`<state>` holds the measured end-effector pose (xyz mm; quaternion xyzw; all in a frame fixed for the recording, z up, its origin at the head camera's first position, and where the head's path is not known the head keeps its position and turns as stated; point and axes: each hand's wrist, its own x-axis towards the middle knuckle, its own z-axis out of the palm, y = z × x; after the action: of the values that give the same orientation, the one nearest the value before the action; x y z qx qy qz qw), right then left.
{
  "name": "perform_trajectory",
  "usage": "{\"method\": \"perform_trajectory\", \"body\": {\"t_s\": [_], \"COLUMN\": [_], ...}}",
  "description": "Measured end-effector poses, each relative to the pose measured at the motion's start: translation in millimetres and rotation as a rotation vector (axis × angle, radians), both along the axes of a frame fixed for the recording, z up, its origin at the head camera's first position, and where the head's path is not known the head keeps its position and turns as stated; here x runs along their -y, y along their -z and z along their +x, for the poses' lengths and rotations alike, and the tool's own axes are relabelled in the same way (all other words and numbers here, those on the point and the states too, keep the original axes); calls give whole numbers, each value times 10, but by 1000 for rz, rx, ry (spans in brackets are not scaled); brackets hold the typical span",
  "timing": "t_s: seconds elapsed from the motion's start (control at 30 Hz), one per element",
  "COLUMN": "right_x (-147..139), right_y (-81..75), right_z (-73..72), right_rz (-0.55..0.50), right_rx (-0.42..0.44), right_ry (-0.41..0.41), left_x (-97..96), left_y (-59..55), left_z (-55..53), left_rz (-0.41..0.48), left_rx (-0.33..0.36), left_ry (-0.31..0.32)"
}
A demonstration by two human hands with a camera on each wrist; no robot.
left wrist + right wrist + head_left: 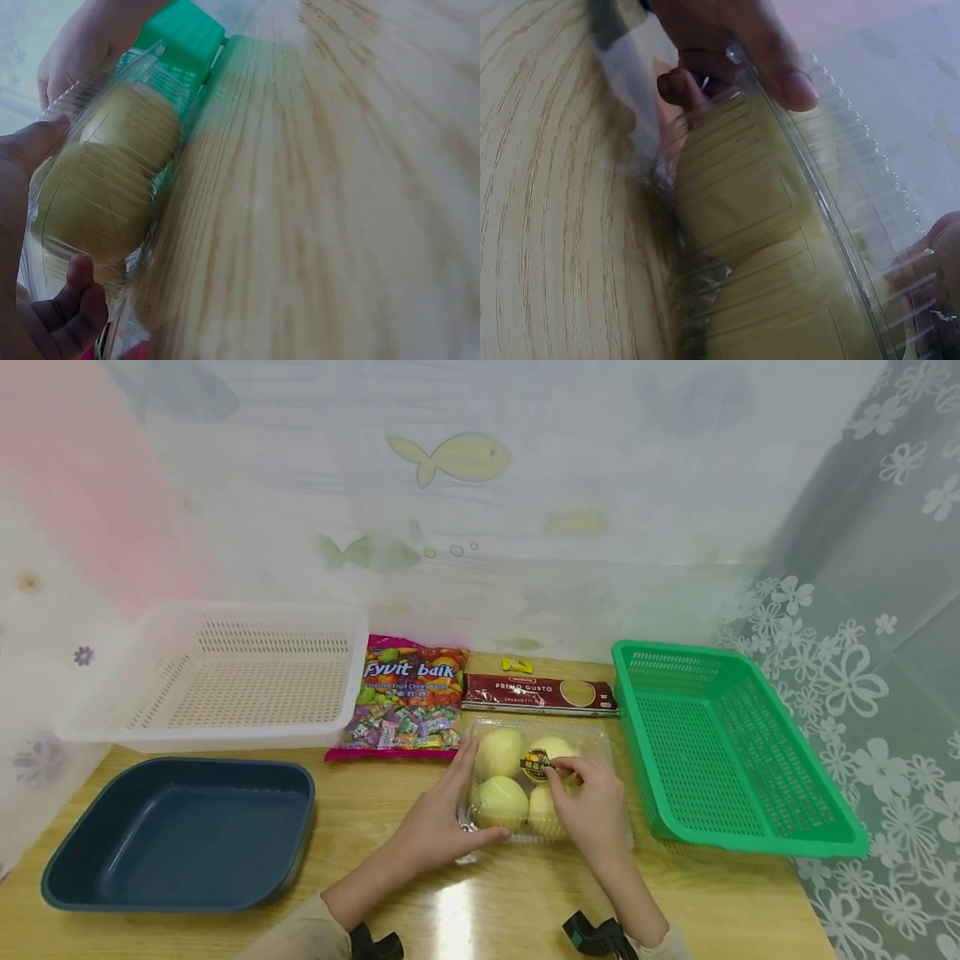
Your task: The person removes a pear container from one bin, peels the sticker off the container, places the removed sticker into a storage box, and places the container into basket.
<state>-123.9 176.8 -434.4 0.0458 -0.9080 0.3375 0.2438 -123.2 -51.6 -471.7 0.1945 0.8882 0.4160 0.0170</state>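
A clear plastic clamshell box (596,737) of pale yellow round fruits (500,803) lies on the table in front of me. My left hand (435,820) grips its left side, thumb along the near edge and fingers along the side. In the left wrist view the left fingertips (81,296) curl against the wall. My right hand (597,806) is over the right part of the lid, thumb and forefinger pinching the right edge of a black and gold sticker (534,765). The exact kind of fruit is unclear through the ribbed plastic.
Behind the box lie a candy bag (412,697), a red spaghetti pack (540,693) and a small yellow packet (517,665). A green basket (750,842) stands at right. At left are a white basket (247,735) and a dark blue basin (195,835). A patterned curtain (480,527) hangs behind.
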Motion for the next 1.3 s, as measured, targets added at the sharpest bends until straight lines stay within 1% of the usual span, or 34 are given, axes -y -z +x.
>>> {"method": "perform_trajectory", "body": {"t_s": [0.2,0.47,0.6,0.73,0.87,1.07,1.3], "right_x": [-16,-28,-48,-75,-96,-106,-108], "right_y": [14,32,31,1,-23,-33,-60], "right_z": [24,6,-2,-4,-10,-2,9], "right_rz": [-15,-38,-83,-155,-208,-211,-278], "right_rx": [-5,-9,26,101,161,154,153], "right_ry": [-8,-9,-32,-62,-69,-75,-98], "left_x": [-9,-10,-11,-10,-10,-7,-11], "left_y": [21,22,28,31,28,24,16], "left_z": [11,8,10,11,12,21,10], "left_rz": [-3,20,26,25,21,13,3], "left_rx": [-3,-2,-3,-6,-2,1,-3], "left_ry": [-6,-1,1,5,5,2,-2]}}
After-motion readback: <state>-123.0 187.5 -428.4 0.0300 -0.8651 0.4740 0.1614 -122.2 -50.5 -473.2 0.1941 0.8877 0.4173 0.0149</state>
